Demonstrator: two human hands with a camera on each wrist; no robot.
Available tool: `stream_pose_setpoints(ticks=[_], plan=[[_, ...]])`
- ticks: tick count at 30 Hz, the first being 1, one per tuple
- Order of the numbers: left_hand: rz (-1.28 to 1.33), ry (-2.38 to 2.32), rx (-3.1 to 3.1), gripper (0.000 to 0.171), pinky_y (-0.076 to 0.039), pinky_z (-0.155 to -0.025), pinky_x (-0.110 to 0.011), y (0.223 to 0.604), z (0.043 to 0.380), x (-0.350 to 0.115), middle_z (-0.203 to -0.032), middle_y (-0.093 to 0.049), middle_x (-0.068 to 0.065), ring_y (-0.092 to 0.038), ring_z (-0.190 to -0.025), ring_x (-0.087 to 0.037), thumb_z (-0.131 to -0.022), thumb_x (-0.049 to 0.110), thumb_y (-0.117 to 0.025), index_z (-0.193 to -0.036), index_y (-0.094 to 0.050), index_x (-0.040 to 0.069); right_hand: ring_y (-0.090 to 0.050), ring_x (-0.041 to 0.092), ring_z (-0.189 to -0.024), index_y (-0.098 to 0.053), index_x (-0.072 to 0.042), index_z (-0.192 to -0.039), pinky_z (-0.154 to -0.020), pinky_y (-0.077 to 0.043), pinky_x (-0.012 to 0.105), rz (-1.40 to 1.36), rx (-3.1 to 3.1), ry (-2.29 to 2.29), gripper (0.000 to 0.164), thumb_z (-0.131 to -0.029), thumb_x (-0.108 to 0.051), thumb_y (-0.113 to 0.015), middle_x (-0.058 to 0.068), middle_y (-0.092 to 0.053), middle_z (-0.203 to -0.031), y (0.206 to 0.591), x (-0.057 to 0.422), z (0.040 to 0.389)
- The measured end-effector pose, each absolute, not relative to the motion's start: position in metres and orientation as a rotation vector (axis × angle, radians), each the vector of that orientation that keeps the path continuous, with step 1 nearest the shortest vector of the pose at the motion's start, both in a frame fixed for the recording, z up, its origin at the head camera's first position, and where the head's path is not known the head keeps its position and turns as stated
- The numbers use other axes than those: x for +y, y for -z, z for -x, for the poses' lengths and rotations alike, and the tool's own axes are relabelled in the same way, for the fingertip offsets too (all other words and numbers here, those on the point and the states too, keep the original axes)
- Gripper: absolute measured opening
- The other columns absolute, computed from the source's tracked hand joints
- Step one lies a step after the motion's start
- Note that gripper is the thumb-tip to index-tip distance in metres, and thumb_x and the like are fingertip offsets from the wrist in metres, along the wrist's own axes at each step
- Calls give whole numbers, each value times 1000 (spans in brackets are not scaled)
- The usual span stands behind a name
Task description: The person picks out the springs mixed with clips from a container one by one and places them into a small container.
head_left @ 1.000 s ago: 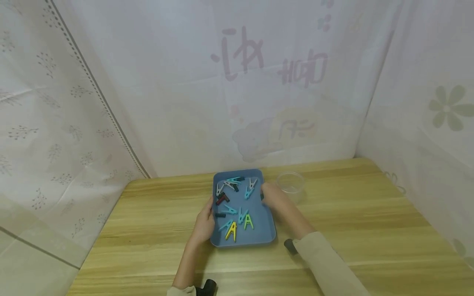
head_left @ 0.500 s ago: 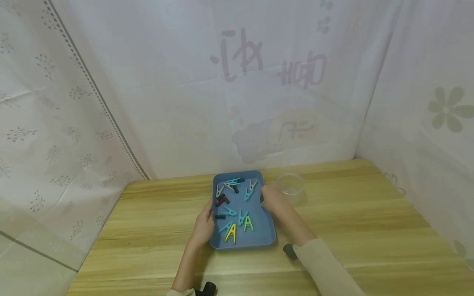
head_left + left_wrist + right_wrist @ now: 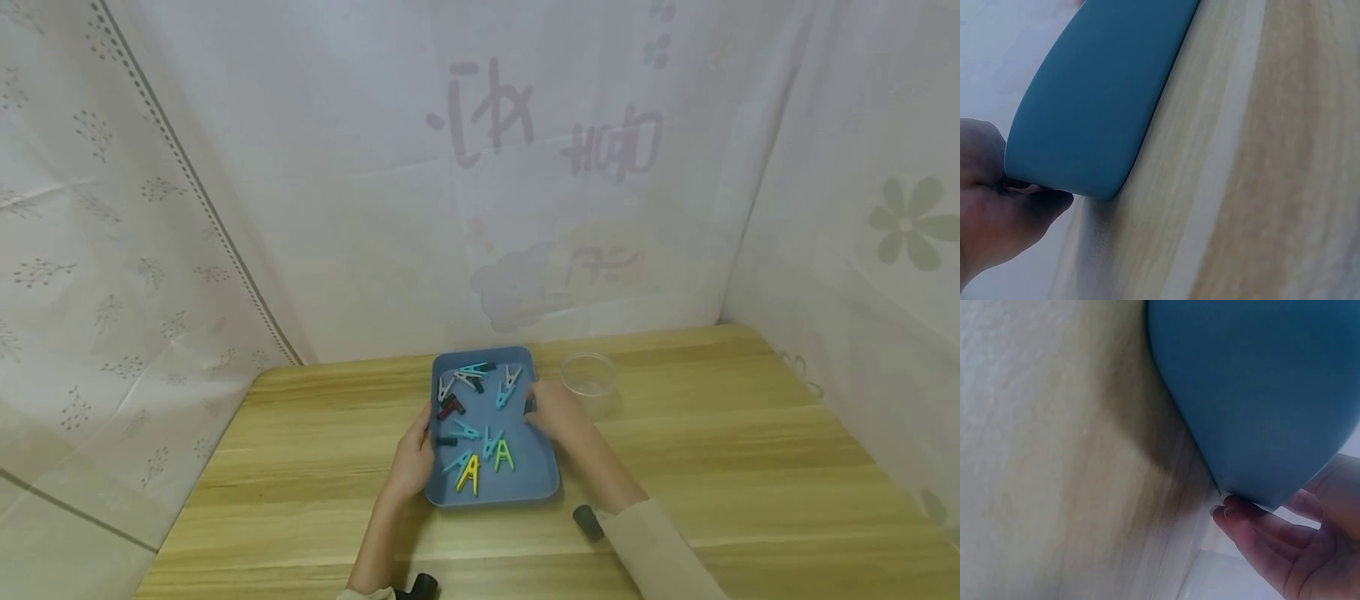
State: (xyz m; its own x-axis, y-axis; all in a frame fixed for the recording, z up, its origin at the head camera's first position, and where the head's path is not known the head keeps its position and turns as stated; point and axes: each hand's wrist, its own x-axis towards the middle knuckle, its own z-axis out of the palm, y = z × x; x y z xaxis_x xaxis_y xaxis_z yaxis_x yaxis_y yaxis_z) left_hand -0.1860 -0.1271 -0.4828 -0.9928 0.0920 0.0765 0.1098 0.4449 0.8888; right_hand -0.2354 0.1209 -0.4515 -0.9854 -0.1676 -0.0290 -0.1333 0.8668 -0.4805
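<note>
Blue tray (image 3: pixel 529 467) of clothespins (image 3: pixel 468 475), on or just above the bench (image 3: pixel 315 467), we cannot tell which. We see left hand (image 3: pixel 413 454) and right hand (image 3: pixel 557 408) gripping its opposite sides; holding seems the step, and any shift calls for keeping level. Faint lettering (image 3: pixel 495 117) on the cloth backdrop (image 3: pixel 337 167) defeats us

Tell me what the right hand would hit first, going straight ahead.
First, the blue tray, which the right hand grips at its side; beyond that, perhaps a white clip inside, though depth is unclear.
</note>
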Motion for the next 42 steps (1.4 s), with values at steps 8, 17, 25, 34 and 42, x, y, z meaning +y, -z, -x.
stream_pose_setpoints(ticks=[8, 17, 25, 34, 42], plan=[[197, 1624, -2654, 49, -23, -121, -57, 480, 187, -126, -159, -31, -27, -26, -147, -44, -104, -5, -31, -153, -29, -9, -64, 37, -111, -68, 2, -116, -93, -56, 48, 237, 3006, 791, 34, -86, -11, -77, 20, -68, -118, 448, 124, 231], [189, 1613, -2652, 49, -23, -121, -57, 480, 189, -127, -159, -32, -25, -26, -148, -44, -104, -4, -31, -153, -31, -7, -62, 39, -112, -68, 3, -115, -95, -54, 51, 271, 3069, 841, 34, -86, -12, -77, 22, -68, -118, 442, 126, 226], [232, 1602, -2651, 50, -22, -121, -58, 483, 190, -128, -158, -30, -28, -25, -148, -45, -103, -6, -30, -152, -29, -11, -68, 33, -101, -69, 2, -115, -83, -59, 45, 286, 3106, 872, 34, -85, -11, -78, 18, -72, -110, 442, 129, 223], [235, 1627, -2638, 50, -22, -121, -58, 483, 188, -128, -158, -30, -28, -25, -148, -45, -102, -7, -29, -152, -29, -11, -67, 35, -102, -69, 1, -116, -84, -58, 49, 244, 3106, 933, 34, -86, -13, -76, 19, -72, -108, 443, 131, 217], [207, 1635, -2644, 51, -22, -121, -57, 482, 187, -126, -159, -30, -26, -25, -148, -43, -103, -6, -29, -153, -28, -9, -68, 37, -103, -68, 0, -119, -85, -58, 51, 223, 3093, 988, 35, -86, -11, -76, 21, -72, -109, 441, 133, 208]])
